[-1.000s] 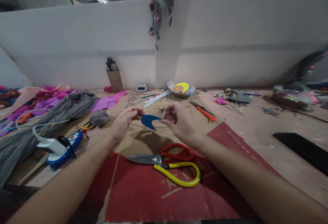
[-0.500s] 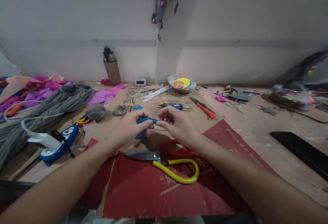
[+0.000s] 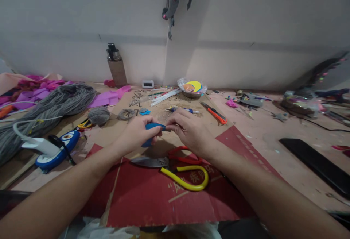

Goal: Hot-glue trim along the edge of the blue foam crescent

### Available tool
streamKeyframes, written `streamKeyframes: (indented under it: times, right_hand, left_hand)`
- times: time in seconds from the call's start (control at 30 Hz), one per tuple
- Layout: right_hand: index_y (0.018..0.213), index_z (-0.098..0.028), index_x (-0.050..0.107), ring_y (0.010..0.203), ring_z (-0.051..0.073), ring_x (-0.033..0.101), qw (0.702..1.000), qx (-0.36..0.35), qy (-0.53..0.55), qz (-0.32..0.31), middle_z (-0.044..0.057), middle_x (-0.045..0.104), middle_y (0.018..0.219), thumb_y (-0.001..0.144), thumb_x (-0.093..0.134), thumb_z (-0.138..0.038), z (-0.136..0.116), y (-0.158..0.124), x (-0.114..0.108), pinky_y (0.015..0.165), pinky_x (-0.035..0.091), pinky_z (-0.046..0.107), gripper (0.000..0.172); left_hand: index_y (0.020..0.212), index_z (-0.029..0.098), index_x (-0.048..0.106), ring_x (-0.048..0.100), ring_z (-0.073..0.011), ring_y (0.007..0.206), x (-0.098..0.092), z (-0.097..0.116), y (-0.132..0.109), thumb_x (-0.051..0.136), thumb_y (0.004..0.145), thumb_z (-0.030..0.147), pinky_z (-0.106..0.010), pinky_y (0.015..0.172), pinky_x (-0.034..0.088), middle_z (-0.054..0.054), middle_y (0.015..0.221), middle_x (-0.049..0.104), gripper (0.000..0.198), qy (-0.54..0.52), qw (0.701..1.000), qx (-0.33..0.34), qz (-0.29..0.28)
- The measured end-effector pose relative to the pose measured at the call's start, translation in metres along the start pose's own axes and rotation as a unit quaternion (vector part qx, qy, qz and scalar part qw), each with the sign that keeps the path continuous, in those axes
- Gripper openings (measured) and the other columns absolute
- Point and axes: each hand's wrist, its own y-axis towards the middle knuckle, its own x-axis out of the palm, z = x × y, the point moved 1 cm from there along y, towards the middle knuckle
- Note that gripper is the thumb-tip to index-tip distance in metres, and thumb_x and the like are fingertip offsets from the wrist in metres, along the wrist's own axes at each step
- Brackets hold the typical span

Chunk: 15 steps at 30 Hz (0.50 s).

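A pointed blue piece (image 3: 150, 126), perhaps felt, is gripped in my left hand (image 3: 139, 131) between thumb and fingers. My right hand (image 3: 184, 127) pinches at the tip of that piece; whatever else may be between its fingertips is too small to make out. Both hands are held above the cardboard. Below them lie large scissors (image 3: 182, 173) with one red and one yellow handle, blades pointing left. Behind my right hand rests a blue glue gun (image 3: 188, 111), partly hidden.
Grey yarn (image 3: 54, 111), a yarn ball (image 3: 98, 116) and a blue power strip (image 3: 58, 153) lie left. An orange utility knife (image 3: 216, 114), glue sticks (image 3: 165, 97) and a filled bowl (image 3: 192, 89) are further back. A black phone-like slab (image 3: 314, 162) lies right. Red cardboard (image 3: 142, 206) covers the front.
My right hand's fingers have closed in around the blue piece's tip. The whole view has shifted slightly; the scissors and other table things stay in place.
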Motion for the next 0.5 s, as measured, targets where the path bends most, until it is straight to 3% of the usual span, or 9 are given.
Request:
streamKeyframes:
  times: [0.23, 0.4, 0.5]
  right_hand:
    - [0.074, -0.019, 0.057, 0.072, 0.016, 0.051, 0.999, 0.042, -0.004, 0.005, 0.003, 0.056, 0.075, 0.087, 0.056, -0.021, 0.003, 0.001, 0.003, 0.066, 0.040, 0.028, 0.014]
    - [0.073, -0.018, 0.057, 0.068, 0.013, 0.050, 0.995, 0.093, 0.037, 0.012, 0.001, 0.057, 0.073, 0.086, 0.058, -0.023, 0.005, 0.001, 0.005, 0.063, 0.038, 0.026, 0.013]
    - [0.073, -0.018, 0.055, 0.066, 0.012, 0.049, 0.987, 0.125, 0.097, 0.005, 0.000, 0.056, 0.071, 0.085, 0.059, -0.025, 0.008, 0.001, 0.009, 0.061, 0.038, 0.024, 0.015]
  left_hand:
    - [0.078, 0.016, 0.061, 0.055, -0.0121, 0.049, 0.000, -0.010, 0.002, 0.062, 0.076, 0.039, -0.023, 0.050, 0.044, 0.000, 0.058, 0.061, 0.022, -0.078, 0.995, -0.023, -0.065]
    - [0.081, 0.017, 0.061, 0.054, -0.0115, 0.050, -0.003, -0.019, 0.005, 0.065, 0.074, 0.040, -0.024, 0.051, 0.045, -0.003, 0.068, 0.064, 0.024, -0.127, 0.988, -0.023, -0.081]
    - [0.080, 0.017, 0.061, 0.054, -0.0121, 0.051, -0.004, -0.016, 0.003, 0.066, 0.073, 0.040, -0.024, 0.051, 0.044, -0.001, 0.063, 0.062, 0.024, -0.109, 0.991, -0.014, -0.077]
